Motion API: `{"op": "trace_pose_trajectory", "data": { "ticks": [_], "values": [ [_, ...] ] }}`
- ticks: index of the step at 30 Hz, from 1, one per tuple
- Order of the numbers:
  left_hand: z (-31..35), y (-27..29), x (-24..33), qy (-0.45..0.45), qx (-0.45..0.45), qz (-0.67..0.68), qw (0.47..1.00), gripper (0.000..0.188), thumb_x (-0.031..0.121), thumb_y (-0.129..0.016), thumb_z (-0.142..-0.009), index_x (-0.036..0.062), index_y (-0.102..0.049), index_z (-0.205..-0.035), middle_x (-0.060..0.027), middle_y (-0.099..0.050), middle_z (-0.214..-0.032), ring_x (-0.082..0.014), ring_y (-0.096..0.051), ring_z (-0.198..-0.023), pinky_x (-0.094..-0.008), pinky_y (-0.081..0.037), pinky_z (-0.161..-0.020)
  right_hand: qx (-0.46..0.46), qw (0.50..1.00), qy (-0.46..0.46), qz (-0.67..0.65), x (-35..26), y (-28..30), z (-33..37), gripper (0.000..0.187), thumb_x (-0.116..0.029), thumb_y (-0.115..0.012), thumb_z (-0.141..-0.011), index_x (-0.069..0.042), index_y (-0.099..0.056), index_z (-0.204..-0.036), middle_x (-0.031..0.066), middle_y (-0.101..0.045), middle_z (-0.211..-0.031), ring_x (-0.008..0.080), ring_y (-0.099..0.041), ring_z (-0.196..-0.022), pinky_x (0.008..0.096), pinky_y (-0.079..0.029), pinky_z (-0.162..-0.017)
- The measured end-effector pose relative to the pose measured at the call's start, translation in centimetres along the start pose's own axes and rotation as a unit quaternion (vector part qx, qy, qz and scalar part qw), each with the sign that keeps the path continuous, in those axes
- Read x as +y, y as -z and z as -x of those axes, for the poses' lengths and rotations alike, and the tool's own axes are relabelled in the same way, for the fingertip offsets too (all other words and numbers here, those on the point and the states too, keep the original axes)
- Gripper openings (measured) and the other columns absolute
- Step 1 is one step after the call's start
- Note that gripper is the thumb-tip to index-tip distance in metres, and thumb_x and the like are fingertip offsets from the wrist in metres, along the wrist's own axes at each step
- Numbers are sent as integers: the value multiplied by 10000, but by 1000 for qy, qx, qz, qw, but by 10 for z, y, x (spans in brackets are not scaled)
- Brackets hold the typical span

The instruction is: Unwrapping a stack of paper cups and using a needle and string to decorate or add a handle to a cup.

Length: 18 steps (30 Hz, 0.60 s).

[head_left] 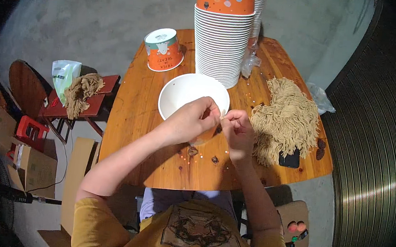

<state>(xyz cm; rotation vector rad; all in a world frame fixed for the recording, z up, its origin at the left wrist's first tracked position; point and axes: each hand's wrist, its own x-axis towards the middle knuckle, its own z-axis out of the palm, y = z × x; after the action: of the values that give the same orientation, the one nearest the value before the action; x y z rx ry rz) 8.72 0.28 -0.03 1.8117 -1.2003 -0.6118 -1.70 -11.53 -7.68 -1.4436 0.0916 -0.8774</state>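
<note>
A paper bucket [169, 89] with a white inside stands on the wooden table in front of me, its mouth tipped toward me. At its right rim, my left hand [194, 121] reaches across the near side, thumb and forefinger pinched together. Close beside it my right hand [239, 131] is closed in a pinch too. Between the fingertips shows a short beige strand of cord [223, 113]; most of it is hidden by the fingers. A large heap of beige cords [286, 118] lies to the right of my right hand.
Behind the bucket rises a tall stack of paper buckets [221, 44]. An upside-down orange bucket [164, 53] stands back left. A black phone [289, 159] lies by the cords. Small dots litter the wooden table [135, 132]. More cords [83, 92] hang over a bench at left.
</note>
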Motion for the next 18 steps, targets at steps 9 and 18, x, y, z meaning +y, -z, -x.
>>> {"op": "trace_pose_trajectory", "data": {
  "ticks": [9, 18],
  "values": [
    [1, -3, 3, -78, 52, -86, 992, 130, 106, -568, -813, -18, -532, -828, -166, -562, -796, -298, -557, -759, -375, -449, -708, 14, 990, 115, 76, 7, 0, -1, 120, 12, -605, -801, -65, -535, -860, -16, -452, -724, 40, -379, -543, 209, -333, -484],
    [4, -4, 3, -116, 75, -109, 984, 104, 77, -576, -811, -4, -529, -857, -124, -551, -809, -243, -553, -758, -341, -458, -699, 1, 965, 161, 205, -11, -1, 0, 170, 63, -593, -804, -63, -518, -891, 3, -456, -800, 41, -404, -585, 202, -342, -508]
  ]
}}
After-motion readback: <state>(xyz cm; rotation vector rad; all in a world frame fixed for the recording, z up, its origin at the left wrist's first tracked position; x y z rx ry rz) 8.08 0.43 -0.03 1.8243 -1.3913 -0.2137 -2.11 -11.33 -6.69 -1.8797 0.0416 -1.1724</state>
